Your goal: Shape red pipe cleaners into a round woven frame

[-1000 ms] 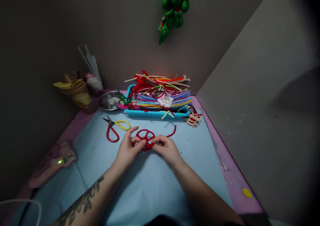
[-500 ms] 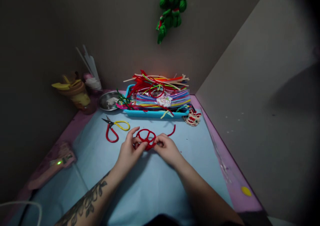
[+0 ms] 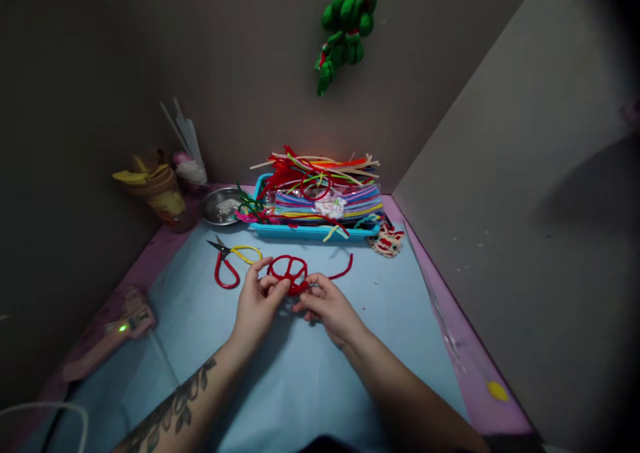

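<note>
My left hand (image 3: 257,299) pinches a red fuzzy-wire ring (image 3: 289,258) at its lower left, thumb on the near edge and index finger along the far side. Inner strips divide the ring like spokes. At its lower right edge is my right hand (image 3: 327,304), fingers loosely curled and apart; whether a fingertip touches the ring cannot be told. Beyond the right hand lies a curved red pipe cleaner (image 3: 345,271) on the blue sheet, its near end close to the fingers. Scissors (image 3: 227,259) with one red and one yellow handle lie open, left of the ring.
A blue tray (image 3: 315,231) at the back holds many coloured pipe cleaners. Beside it are a metal bowl (image 3: 213,213) with small white bits and a lion-face piece (image 3: 387,241). A pink glue gun (image 3: 115,336) with a green light lies left. Green ornaments (image 3: 347,23) hang above.
My right hand has loosened its pinch on the ring's right edge and its fingers have spread lower. The ring has tilted and shifted slightly left in my left hand. The view has shifted slightly.
</note>
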`<action>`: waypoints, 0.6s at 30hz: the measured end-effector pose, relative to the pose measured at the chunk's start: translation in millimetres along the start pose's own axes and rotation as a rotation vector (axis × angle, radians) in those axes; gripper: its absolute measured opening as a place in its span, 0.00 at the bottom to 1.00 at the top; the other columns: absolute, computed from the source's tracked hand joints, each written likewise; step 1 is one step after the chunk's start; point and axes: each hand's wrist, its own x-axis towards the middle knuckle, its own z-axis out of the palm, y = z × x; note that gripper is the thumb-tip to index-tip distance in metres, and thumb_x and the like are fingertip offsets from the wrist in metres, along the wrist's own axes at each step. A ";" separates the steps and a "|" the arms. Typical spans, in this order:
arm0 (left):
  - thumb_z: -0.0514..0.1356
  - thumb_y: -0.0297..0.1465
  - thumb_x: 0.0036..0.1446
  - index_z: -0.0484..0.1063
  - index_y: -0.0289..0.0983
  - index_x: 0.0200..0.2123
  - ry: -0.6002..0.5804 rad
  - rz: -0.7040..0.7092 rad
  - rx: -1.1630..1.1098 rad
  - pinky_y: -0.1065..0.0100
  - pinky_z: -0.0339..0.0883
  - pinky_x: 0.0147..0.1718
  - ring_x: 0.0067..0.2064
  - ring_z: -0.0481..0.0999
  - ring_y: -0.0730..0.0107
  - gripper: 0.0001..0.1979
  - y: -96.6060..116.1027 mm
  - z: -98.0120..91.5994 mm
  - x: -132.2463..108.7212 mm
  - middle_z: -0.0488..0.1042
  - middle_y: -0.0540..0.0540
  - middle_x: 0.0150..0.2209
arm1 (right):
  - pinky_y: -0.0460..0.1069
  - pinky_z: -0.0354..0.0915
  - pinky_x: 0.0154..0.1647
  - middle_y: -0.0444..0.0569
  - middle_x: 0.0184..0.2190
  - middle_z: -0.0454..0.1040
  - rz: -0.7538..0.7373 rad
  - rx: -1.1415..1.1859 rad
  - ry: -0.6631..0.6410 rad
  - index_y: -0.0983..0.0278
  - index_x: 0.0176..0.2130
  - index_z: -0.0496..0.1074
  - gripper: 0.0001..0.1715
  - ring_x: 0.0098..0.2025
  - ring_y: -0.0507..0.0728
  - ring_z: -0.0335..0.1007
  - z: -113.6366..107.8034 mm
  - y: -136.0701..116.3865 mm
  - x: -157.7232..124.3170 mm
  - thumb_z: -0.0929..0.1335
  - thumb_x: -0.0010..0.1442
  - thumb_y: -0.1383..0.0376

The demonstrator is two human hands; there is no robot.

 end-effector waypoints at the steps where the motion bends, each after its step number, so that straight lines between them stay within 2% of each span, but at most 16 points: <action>1: 0.67 0.34 0.49 0.62 0.41 0.52 0.001 -0.007 -0.006 0.73 0.61 0.29 0.26 0.71 0.74 0.28 -1.5 -0.5 0.7 0.71 0.57 0.23 | 0.42 0.56 0.20 0.39 0.25 0.74 -0.006 0.023 0.017 0.60 0.34 0.65 0.21 0.25 0.52 0.74 1.0 2.2 0.7 0.75 0.42 0.60; 8: 0.69 0.35 0.47 0.63 0.40 0.51 0.001 -0.081 -0.089 0.73 0.61 0.30 0.26 0.72 0.74 0.28 -5.6 3.3 0.9 0.74 0.56 0.24 | 0.42 0.46 0.17 0.33 0.18 0.65 -0.111 0.083 0.153 0.60 0.32 0.62 0.18 0.16 0.46 0.53 5.5 11.5 5.5 0.73 0.42 0.64; 11: 0.70 0.37 0.44 0.63 0.38 0.50 0.024 -0.138 -0.148 0.73 0.60 0.28 0.25 0.72 0.75 0.31 -4.2 5.8 1.3 0.74 0.55 0.24 | 0.43 0.47 0.18 0.33 0.18 0.64 -0.181 0.066 0.213 0.60 0.30 0.61 0.19 0.18 0.47 0.53 6.8 11.8 5.0 0.74 0.42 0.64; 14: 0.72 0.38 0.40 0.64 0.37 0.50 0.077 -0.202 -0.210 0.75 0.56 0.24 0.23 0.68 0.78 0.34 -2.5 6.4 3.1 0.73 0.55 0.24 | 0.44 0.49 0.19 0.36 0.18 0.64 -0.208 0.005 0.237 0.61 0.28 0.65 0.15 0.19 0.47 0.54 8.7 13.6 3.4 0.74 0.43 0.62; 18: 0.73 0.36 0.39 0.65 0.37 0.49 0.118 -0.201 -0.280 0.77 0.53 0.22 0.21 0.64 0.81 0.34 -2.2 5.1 3.8 0.72 0.57 0.23 | 0.46 0.55 0.23 0.40 0.22 0.69 -0.221 -0.056 0.259 0.62 0.33 0.72 0.14 0.22 0.49 0.59 10.3 18.6 2.2 0.74 0.45 0.60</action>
